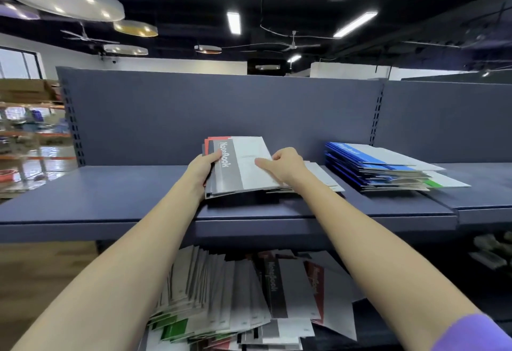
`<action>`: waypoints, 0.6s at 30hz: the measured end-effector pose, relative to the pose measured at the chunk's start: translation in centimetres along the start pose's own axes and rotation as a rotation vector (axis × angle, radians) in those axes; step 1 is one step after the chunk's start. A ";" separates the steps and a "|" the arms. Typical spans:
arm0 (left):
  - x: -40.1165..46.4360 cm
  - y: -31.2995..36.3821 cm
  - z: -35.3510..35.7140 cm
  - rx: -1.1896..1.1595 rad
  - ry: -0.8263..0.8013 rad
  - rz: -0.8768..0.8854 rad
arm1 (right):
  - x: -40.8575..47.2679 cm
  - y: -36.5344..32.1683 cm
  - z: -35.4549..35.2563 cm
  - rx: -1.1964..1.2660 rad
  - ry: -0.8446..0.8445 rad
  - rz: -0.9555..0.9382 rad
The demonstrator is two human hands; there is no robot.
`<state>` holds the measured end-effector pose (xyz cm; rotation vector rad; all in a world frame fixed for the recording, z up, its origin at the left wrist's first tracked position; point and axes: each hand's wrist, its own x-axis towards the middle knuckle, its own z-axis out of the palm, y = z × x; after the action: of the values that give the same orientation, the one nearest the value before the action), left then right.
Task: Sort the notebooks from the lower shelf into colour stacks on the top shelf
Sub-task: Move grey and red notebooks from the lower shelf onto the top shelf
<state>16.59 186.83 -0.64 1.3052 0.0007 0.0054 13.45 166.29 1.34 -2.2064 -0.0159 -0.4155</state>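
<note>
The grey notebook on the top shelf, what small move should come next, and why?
Probably lower the grey notebook flat onto the pile beneath. The left hand grips its spine side, lifted off the top shelf; the right hand rests on its cover; a red notebook shows behind.

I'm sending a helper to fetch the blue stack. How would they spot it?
On the top shelf, look right of the hands: the blue stack lies flat near the back panel. Its bright blue spines set it apart from the grey bundle in the middle.
</note>
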 end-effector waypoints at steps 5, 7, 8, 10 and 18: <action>-0.1 -0.2 0.0 0.017 0.010 0.035 | 0.8 1.7 -1.9 -0.009 0.218 0.093; 0.1 -0.4 0.1 0.015 0.020 0.040 | 1.1 2.8 -3.3 -0.089 0.272 0.153; 0.2 -0.5 0.1 0.010 0.026 0.048 | 1.2 3.3 -3.9 -0.140 0.276 0.182; 0.3 -0.5 0.1 0.006 0.049 0.066 | 1.3 4.3 -4.9 -0.251 0.244 0.232; 0.7 -0.4 -0.1 -0.133 0.171 0.107 | 1.4 5.0 -4.5 -0.497 0.177 0.254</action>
<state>17.27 186.86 -1.09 1.1668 0.0760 0.2054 14.22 159.50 0.48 -2.6017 0.5066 -0.5096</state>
